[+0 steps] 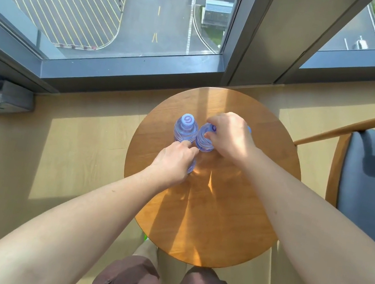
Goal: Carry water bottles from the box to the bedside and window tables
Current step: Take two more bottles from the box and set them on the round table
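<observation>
Single head-worn view, steeply down and forward over the round table (205,219), close, toward the window (103,16).

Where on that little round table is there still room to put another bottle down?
The near half of the round wooden table, from the hands back to the edge by the person's legs, is bare, and so is the strip toward the blue chair. The far-left part is crowded: clear blue-tinted water bottles and both hands cluster there.

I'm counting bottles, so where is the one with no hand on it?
In the head view, the free bottle stands upright on the round table, far left part, touching the bottle held by the right hand.
</observation>
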Tool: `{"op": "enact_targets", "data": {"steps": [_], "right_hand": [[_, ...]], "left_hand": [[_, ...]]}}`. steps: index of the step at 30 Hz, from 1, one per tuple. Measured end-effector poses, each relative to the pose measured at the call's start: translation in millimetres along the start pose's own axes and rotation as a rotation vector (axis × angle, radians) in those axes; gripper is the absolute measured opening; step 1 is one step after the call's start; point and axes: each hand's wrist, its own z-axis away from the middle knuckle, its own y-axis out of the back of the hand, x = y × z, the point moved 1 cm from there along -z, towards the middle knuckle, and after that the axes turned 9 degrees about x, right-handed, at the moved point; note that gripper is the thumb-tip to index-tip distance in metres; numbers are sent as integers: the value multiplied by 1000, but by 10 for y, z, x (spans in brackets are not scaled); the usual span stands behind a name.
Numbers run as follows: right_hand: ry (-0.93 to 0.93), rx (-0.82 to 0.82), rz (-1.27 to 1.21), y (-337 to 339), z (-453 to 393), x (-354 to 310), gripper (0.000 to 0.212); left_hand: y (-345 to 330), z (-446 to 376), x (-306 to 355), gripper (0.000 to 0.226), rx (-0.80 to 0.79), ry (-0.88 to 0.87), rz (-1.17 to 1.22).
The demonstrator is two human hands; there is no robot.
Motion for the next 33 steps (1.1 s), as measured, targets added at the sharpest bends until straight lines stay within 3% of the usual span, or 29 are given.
{"op": "enact_targets", "data": {"steps": [1, 3, 5, 7, 10, 12, 16, 22, 27, 33], "right_hand": [[19, 19, -52, -19, 12, 35, 2], [-2, 155, -160, -2, 127, 52, 33], [-46, 419, -272, -6, 317, 58, 28], [-135, 489, -336, -92, 558, 102, 24], [-279, 178, -417, -238, 899, 225, 46], [-317, 74, -464, -312, 1056, 367, 58], [-336, 53, -571, -309, 1152, 540, 54], [-268, -52, -518, -262, 1251, 694, 53], [-277, 84, -423, -167, 1224, 888, 28], [-405, 143, -281, 48, 824, 1138, 23]], "left_hand": [[-9, 17, -2, 31, 12, 8, 32], [-31, 54, -6, 30, 35, 11, 85], [-62, 82, 4, 28, 54, 18, 127], [-93, 102, 48, 34, 65, 55, 175], [-169, 107, 163, 48, 91, 127, 265], [-235, 96, 271, 52, 110, 183, 345], [-360, 39, 520, 53, 108, 256, 497], [-506, -21, 708, 66, 99, 198, 507], [-469, -90, 657, 84, 31, 161, 454], [-401, -73, 350, 49, 72, 358, 440]]}}
